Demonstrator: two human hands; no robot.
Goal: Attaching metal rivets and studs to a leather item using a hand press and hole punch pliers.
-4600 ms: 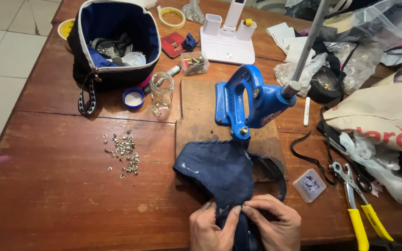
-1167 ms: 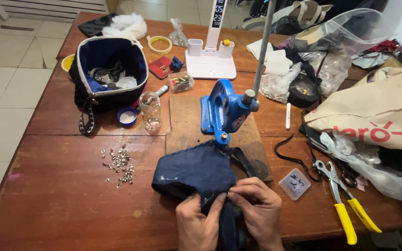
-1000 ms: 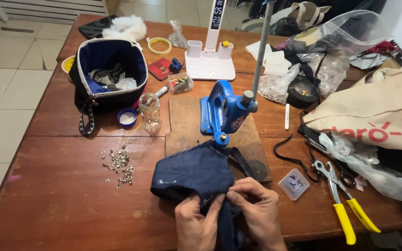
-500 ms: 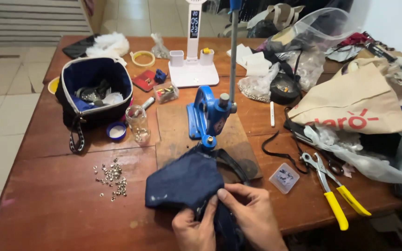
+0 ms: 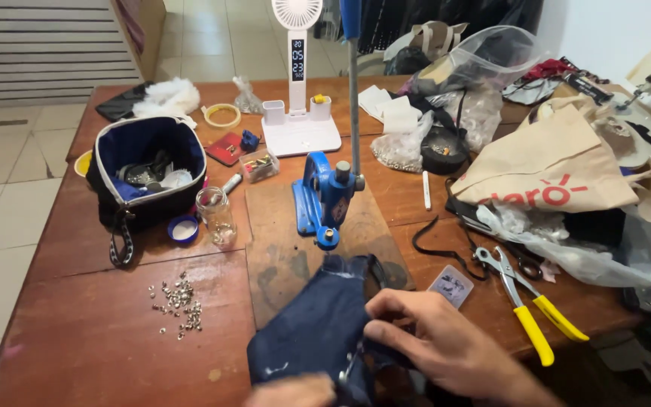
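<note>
A dark blue denim piece [image 5: 318, 324] lies across the near end of a wooden board [image 5: 280, 226], below a blue hand press [image 5: 324, 200] with a tall lever [image 5: 353, 83]. My right hand [image 5: 435, 339] pinches the fabric's near edge, with a small metal fastening at its fingertips. My left hand [image 5: 295, 392] is blurred at the bottom edge and holds the same fabric from the left. A black strap [image 5: 378, 275] runs from under the denim.
Loose silver rivets [image 5: 178, 301] lie at the left. An open black pouch [image 5: 145, 169], a glass jar [image 5: 216, 215] and its blue lid [image 5: 184, 228] stand behind. At the right are yellow-handled pliers [image 5: 525, 309], a small clear box [image 5: 451, 285], a paper bag [image 5: 551, 166] and plastic bags.
The view has pulled back and tilted up. The denim has been drawn away from under the press head toward me, and my right hand has shifted right along its edge.
</note>
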